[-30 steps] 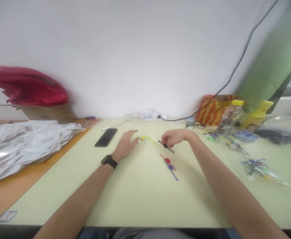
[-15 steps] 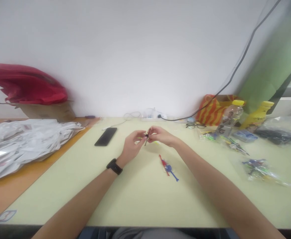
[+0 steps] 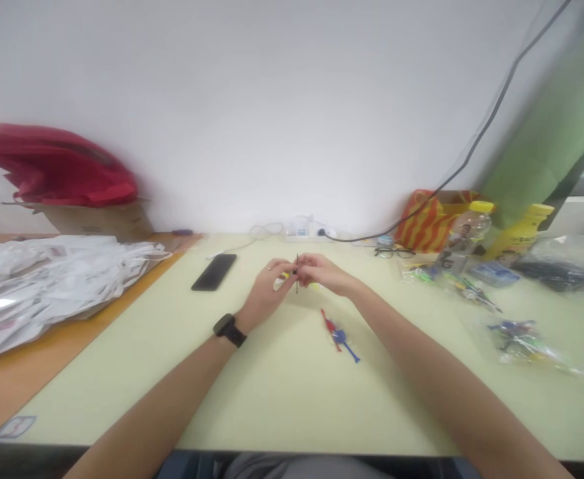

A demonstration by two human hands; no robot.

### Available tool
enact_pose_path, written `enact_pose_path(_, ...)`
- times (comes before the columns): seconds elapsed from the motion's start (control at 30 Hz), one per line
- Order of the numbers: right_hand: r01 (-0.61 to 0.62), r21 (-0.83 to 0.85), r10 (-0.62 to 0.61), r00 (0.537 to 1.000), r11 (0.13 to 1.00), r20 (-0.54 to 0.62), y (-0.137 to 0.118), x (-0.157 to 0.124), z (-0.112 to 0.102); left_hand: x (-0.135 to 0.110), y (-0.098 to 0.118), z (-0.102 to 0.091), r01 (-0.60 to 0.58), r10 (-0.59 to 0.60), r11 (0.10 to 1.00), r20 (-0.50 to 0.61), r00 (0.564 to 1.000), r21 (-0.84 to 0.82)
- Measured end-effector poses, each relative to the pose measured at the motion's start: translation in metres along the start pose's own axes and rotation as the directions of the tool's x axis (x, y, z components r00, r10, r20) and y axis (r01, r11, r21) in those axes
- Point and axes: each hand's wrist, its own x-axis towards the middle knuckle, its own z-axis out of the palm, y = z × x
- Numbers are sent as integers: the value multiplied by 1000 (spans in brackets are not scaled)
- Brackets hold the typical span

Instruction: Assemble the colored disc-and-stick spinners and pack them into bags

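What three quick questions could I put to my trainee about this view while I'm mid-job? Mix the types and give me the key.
1. Multiple choice: what colour is the slender piece between the left hand and the right hand?
A) pink
B) black
C) white

2. True or false: the phone lies to the left of the left hand.

3. Fill the gap: on the tabletop, right next to the red piece, lies a ____ piece.

Key: 1. B; 2. true; 3. blue.
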Motion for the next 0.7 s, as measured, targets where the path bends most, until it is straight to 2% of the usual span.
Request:
enact_pose_path(0.23, -8, -60, 8, 1000, 998, 2, 5, 1, -1, 0, 0, -1, -28, 28, 1000, 44, 999, 3)
enact_pose_path(0.43, -50, -238, 29, 995, 970, -93, 7, 1, 4, -1, 8, -1, 0, -3, 999, 78, 997, 40)
enact_pose_path(0.6, -122, -456, -14, 959, 881, -284, 18, 7, -13, -8, 4, 3, 63, -64, 998, 130, 989, 15)
enact_pose_path(0.7, -184, -573, -6, 950, 798, -313, 28, 6, -29, -11, -3, 8, 32, -51, 996, 215, 975, 88)
